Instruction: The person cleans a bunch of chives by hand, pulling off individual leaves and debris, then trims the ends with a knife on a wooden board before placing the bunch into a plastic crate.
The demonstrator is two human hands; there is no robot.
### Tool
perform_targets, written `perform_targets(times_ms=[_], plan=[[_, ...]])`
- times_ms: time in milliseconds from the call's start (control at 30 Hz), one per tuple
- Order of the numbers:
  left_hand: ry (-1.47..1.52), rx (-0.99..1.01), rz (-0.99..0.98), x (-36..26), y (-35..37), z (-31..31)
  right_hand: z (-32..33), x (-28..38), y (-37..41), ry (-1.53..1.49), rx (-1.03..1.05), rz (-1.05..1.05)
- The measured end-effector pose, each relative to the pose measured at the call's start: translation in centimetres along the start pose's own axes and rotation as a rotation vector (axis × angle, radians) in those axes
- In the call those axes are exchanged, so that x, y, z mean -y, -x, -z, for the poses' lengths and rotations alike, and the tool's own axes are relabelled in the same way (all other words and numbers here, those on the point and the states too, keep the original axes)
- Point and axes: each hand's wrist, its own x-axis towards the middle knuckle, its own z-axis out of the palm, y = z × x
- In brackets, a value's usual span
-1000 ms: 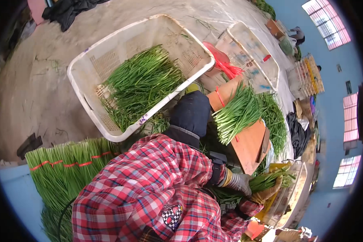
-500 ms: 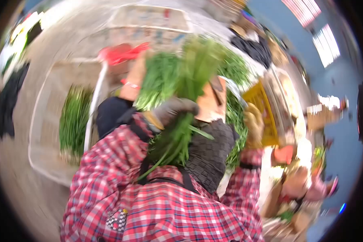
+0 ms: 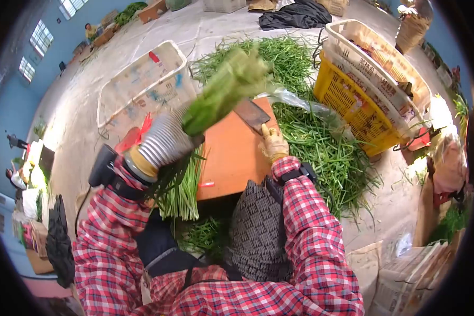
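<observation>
My left hand [image 3: 166, 138], in a grey glove, is closed round a bunch of long green stalks [image 3: 216, 97], raised over the far left of an orange board [image 3: 226, 158]; the bunch is blurred. A cleaver with a dark flat blade [image 3: 252, 113] lies at the board's far right. Gripping its near end is my right hand [image 3: 273, 143], in a yellowish glove; the handle is mostly hidden. More stalks with pale ends [image 3: 180, 195] lie along the board's left side.
Loose greens [image 3: 321, 152] are heaped right of and beyond the board, with clear plastic [image 3: 305, 104] on them. A yellow crate [image 3: 353, 105] with white crates stacked in it stands right. A white crate [image 3: 142, 87] is at the far left.
The view has turned. My left hand has moved from above my lap to the board's left side with the bunch. My right hand has gone from beside the yellow crate to the cleaver.
</observation>
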Motion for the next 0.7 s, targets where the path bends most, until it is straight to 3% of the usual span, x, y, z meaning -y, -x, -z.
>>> perform_targets(times_ms=[67,100,133,200,233,267,333,400,533,567,600,667,700], plan=[[-0.350,-0.027,-0.042,-0.3,-1.6,-2.6,-0.6,-0.3,-1.0,0.093,0.082,-0.074],[-0.496,0.096,0.034,-1.2,-2.3,-3.6,-2.6,-1.6,-2.7,-0.004,0.039,-0.002],[-0.491,0.104,0.023,-0.9,-2.9,-4.9,-3.2,-2.3,-2.6,-0.002,0.040,-0.016],[-0.620,0.107,-0.047,0.7,-3.8,-8.3,-4.4,-3.1,-0.8,-0.399,-0.402,0.149],[-0.631,0.138,-0.012,1.4,-4.3,-9.8,-3.0,-4.1,0.5,-0.624,-0.115,0.090],[-0.619,0.149,-0.017,2.4,-4.7,-11.3,-2.9,-5.5,1.6,-0.617,-0.109,0.076],[-0.605,0.055,-0.047,4.5,-5.1,-14.2,-2.4,-7.8,4.1,-0.999,-0.196,-0.183],[-0.589,0.109,-0.035,5.4,-5.4,-16.3,2.7,-8.3,8.1,-1.342,-0.210,-0.360],[-0.605,0.215,0.024,7.9,-6.3,-21.5,6.8,-9.4,14.6,-1.355,-0.344,-0.218],[-0.646,0.261,0.067,8.4,-6.3,-22.6,8.5,-8.4,15.4,-1.482,-0.344,-0.329],[-0.688,0.307,0.112,8.9,-6.2,-23.6,8.1,-8.6,16.0,-1.324,-0.402,-0.410],[-0.706,0.276,0.124,9.3,-5.8,-24.9,8.5,-7.5,16.8,-1.405,-0.431,-0.418],[-0.724,0.246,0.107,9.6,-5.6,-25.2,9.0,-6.9,17.0,-1.221,-0.372,-0.398]])
